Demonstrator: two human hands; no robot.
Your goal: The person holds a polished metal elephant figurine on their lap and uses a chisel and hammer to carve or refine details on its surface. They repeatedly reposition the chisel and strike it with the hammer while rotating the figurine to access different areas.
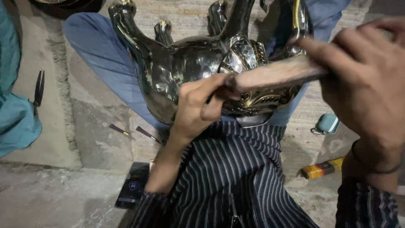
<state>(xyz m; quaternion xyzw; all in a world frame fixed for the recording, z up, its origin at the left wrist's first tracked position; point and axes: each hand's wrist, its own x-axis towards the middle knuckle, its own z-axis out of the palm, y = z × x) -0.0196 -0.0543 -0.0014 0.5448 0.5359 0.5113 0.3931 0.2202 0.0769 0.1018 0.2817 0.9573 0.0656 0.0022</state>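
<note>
A shiny black-and-silver metal animal figure (pixel 185 63) lies upside down across my lap, its legs pointing away from me and gold-trimmed relief on its side. My left hand (pixel 198 105) pinches the near end of a flat, worn file-like bar (pixel 274 74). My right hand (pixel 367 80) grips the bar's far end from above. The bar rests across the figure's ornamented flank. I am wearing a dark striped shirt and blue trousers.
On the concrete floor at left lie two small pointed tools (pixel 135 133) and black pliers (pixel 39 88) beside teal cloth (pixel 17 114). A dark phone (pixel 133 185) rests near my left elbow. A teal pouch (pixel 327 123) and a yellow-red tube (pixel 322 169) lie at right.
</note>
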